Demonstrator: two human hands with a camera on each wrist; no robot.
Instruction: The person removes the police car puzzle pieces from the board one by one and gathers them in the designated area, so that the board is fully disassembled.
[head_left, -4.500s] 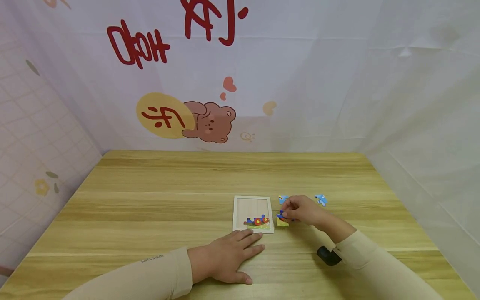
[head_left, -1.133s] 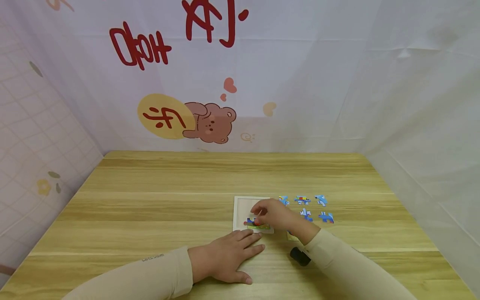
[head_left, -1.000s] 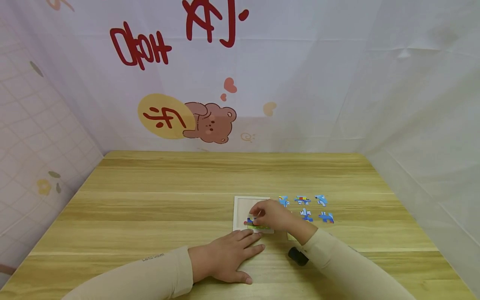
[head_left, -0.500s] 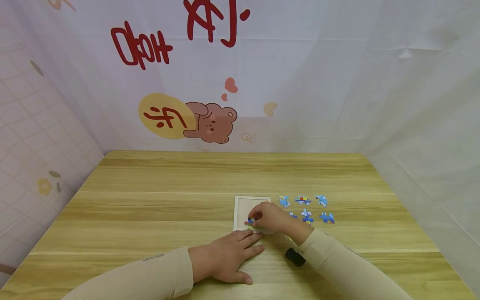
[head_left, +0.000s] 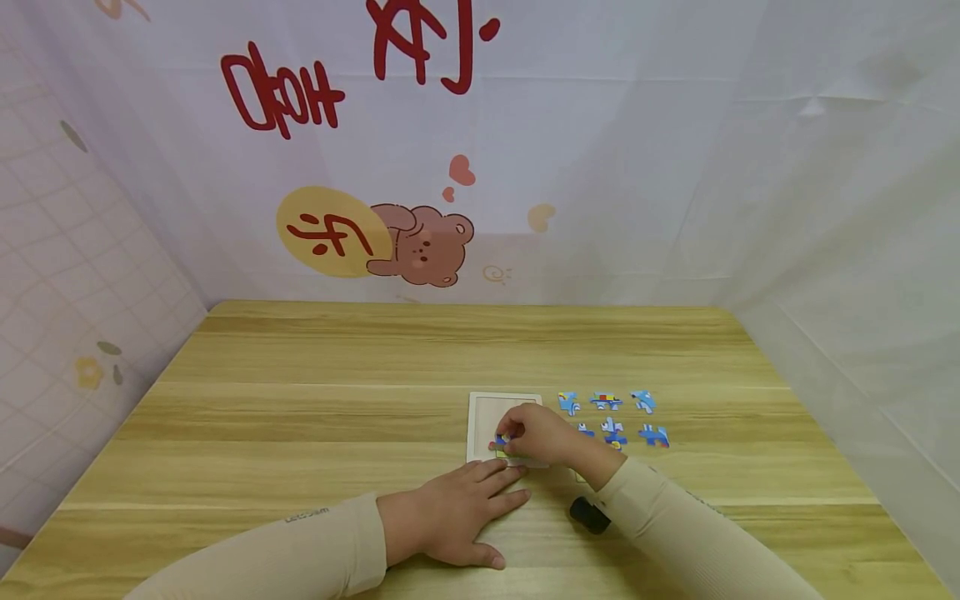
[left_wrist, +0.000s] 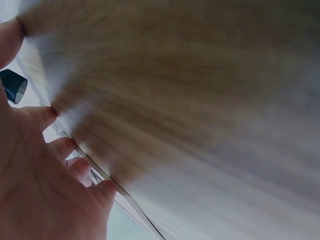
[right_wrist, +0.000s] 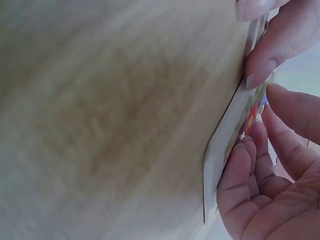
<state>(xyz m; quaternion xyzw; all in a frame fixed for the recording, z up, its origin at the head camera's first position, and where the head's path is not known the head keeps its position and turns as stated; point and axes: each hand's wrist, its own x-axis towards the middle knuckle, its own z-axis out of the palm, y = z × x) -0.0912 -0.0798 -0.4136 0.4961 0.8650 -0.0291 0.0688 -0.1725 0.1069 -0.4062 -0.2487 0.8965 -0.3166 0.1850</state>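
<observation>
A shallow pale wooden puzzle tray (head_left: 472, 429) lies right of the table's middle, with picture pieces along its near side. Over its lower part my right hand (head_left: 542, 435) pinches a small puzzle piece (head_left: 503, 438) with blue on it; the fingers cover most of it. In the right wrist view, a red piece with a yellow spot (right_wrist: 251, 121) shows between the fingers and the tray. My left hand (head_left: 459, 512) lies flat and spread on the table, fingertips at the tray's near edge, also seen as fingers (left_wrist: 64, 148) in the left wrist view.
Several loose jigsaw pieces lie right of the tray, among them a blue-and-white one (head_left: 568, 403), a multicoloured one (head_left: 606, 400) and a blue one (head_left: 654, 436). A black cylindrical device (head_left: 590, 515) sits under the right wrist. A cloth backdrop (head_left: 600, 167) stands behind the table.
My right hand has gone from the loose pieces over to the tray, taking a piece along. Over the last second it has shifted slightly left and nearer. My left hand stays put.
</observation>
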